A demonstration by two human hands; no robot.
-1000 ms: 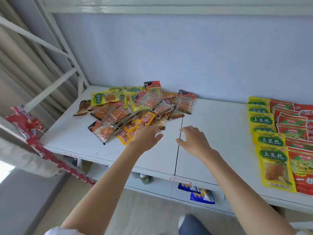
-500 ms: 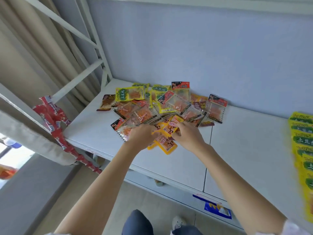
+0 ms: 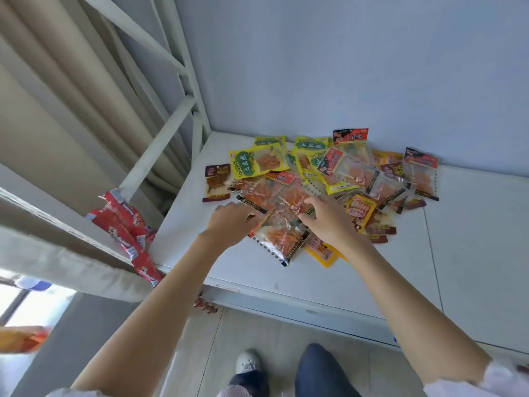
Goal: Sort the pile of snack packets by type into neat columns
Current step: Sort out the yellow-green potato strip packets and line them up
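Observation:
A loose pile of snack packets lies on the white table against the wall. It holds yellow-green packets, red-topped clear ones, a small yellow one and a brown one at the left edge. At the pile's near side sits a clear packet of orange strips with a black-edged border. My left hand grips its upper left corner. My right hand pinches its top edge. A yellow packet pokes out beneath it.
A white metal frame with slanted bars rises at the table's left end, with curtains behind. A string of red packets hangs over a padded rail at the left. Bare tabletop stretches to the right. My legs and a shoe show below.
My view has swung left, so the sorted columns on the right are out of sight. Both hands moved from the table's front into the pile and closed on the clear orange packet.

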